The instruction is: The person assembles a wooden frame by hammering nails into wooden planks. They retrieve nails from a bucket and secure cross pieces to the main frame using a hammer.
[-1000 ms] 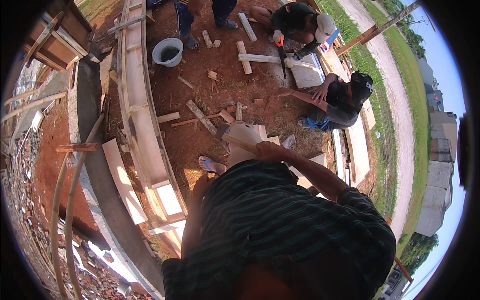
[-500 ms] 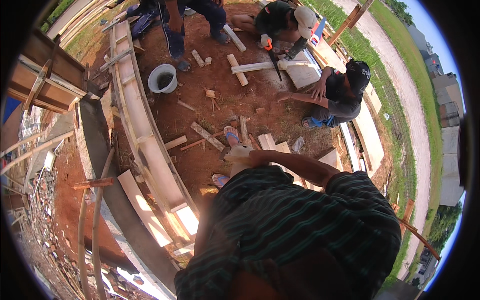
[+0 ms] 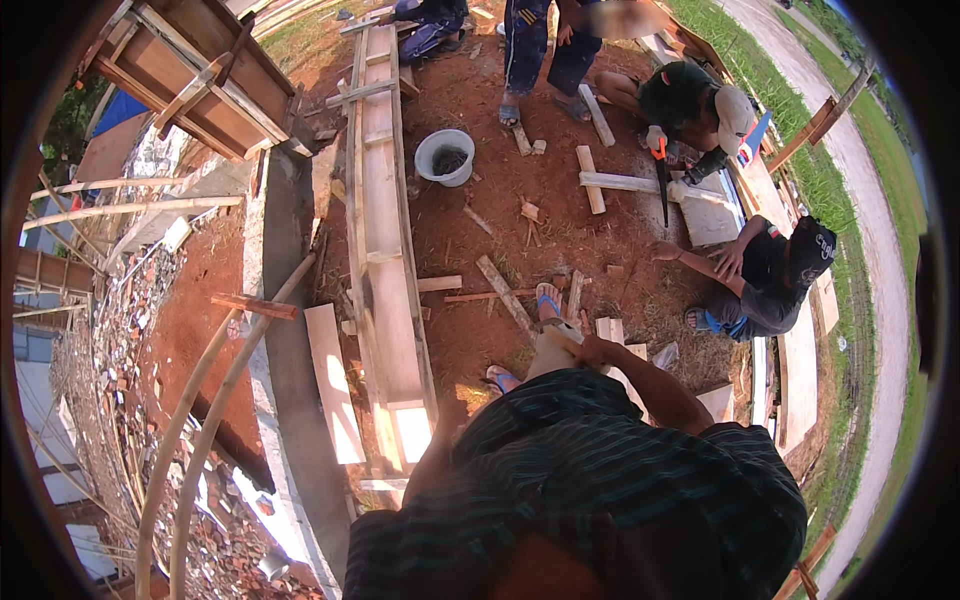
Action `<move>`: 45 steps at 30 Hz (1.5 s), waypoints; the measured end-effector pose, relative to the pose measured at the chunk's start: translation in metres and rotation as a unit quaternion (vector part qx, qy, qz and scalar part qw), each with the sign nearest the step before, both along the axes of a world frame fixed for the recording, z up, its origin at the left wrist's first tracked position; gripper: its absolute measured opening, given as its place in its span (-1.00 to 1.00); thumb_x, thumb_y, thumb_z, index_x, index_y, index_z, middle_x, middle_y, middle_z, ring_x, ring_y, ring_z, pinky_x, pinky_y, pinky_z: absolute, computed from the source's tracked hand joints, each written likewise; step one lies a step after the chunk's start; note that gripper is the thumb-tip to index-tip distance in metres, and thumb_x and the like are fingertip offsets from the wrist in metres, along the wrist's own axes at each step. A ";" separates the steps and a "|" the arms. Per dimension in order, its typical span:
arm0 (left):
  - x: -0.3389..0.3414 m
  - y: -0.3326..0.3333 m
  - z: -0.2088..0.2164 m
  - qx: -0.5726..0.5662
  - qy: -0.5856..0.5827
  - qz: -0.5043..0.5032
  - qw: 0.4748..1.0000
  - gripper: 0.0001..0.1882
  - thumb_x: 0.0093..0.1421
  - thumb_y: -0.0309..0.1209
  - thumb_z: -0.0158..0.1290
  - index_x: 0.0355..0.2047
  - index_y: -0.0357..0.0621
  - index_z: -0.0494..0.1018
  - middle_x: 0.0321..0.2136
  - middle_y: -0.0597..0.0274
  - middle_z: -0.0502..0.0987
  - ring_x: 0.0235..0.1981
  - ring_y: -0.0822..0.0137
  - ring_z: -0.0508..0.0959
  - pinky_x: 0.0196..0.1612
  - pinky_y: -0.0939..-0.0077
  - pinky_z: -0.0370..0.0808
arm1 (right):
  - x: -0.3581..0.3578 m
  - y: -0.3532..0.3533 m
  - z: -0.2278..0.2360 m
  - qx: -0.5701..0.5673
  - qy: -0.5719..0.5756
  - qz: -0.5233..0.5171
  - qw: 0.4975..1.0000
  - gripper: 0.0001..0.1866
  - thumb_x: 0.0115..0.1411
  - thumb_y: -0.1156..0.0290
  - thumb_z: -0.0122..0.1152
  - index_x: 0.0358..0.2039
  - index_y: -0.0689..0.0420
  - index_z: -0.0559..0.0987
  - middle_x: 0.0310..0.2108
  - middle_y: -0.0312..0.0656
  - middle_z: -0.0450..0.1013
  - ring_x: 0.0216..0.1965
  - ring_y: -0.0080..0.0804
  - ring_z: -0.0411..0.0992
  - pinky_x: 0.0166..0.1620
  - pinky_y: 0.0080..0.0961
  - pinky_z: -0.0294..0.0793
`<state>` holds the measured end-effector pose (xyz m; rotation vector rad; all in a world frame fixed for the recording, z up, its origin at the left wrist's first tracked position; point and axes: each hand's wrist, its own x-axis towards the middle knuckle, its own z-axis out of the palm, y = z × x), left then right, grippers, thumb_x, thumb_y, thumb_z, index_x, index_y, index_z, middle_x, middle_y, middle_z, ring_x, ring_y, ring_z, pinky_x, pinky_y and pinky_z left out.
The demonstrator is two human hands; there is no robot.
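Wooden-handled tool (image 3: 566, 338) and right hand (image 3: 597, 351) have shifted: a second ago the handle lay lengthwise across the leg, and now only a short part shows. Both sandalled feet (image 3: 549, 303) are visible; one was visible before.

Right hand: fingers closed around the tool, in front of the body, just beside the leg. Left hand (image 3: 455, 413): blurred, low at the left of the body, near the wooden form (image 3: 383, 215); its finger opening and any hold cannot be told.

Container: one pale grey bucket (image 3: 444, 158), upright on the red soil (image 3: 465, 240), right of the form's far half. It holds dark grey matter of indeterminable kind.

Counts:
- Wooden form: one, long and trough-shaped, with two battens (image 3: 361, 95) across its far end.
- Bamboo poles (image 3: 200, 440): two, leaning at the near left.
- Saw (image 3: 662, 180): one, orange-handled, held by a squatting co-worker (image 3: 685, 100) at far right.
- Co-workers: four in view, one seated at right.
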<state>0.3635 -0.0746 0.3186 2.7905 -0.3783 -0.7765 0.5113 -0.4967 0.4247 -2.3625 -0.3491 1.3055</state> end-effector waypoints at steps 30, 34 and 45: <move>0.021 -0.018 -0.022 -0.204 0.108 0.258 0.938 -0.70 0.22 -0.25 -0.03 -0.21 -0.22 0.51 -0.35 -0.02 0.54 -0.28 0.20 0.61 -0.25 0.18 0.54 | 0.026 0.029 -0.015 -0.028 -0.141 0.164 0.976 -0.69 -0.19 0.21 0.30 -0.40 0.04 0.61 -0.53 0.05 0.54 -0.40 -0.09 0.54 -0.07 -0.19 0.39; 0.083 -0.063 0.057 -0.500 0.291 0.521 0.627 -0.39 0.29 0.13 -0.12 -0.04 -0.23 0.38 -0.18 0.07 0.48 -0.18 0.10 0.55 -0.26 0.16 0.48 | 0.034 0.055 0.007 0.157 -0.130 0.176 0.963 -0.78 -0.22 0.30 0.32 -0.58 0.19 0.64 -0.58 -0.04 0.55 -0.56 -0.23 0.52 -0.46 -0.25 0.48; 0.123 -0.119 0.084 -0.562 0.371 0.592 0.443 -0.46 0.28 0.07 -0.08 -0.05 -0.18 0.37 -0.24 0.05 0.54 -0.26 0.03 0.57 -0.15 0.15 0.53 | -0.028 0.166 -0.064 0.228 -0.026 -0.152 0.961 -0.48 -0.22 0.37 0.34 -0.14 0.17 0.51 -0.47 -0.13 0.56 -0.39 -0.16 0.54 -0.33 -0.28 0.47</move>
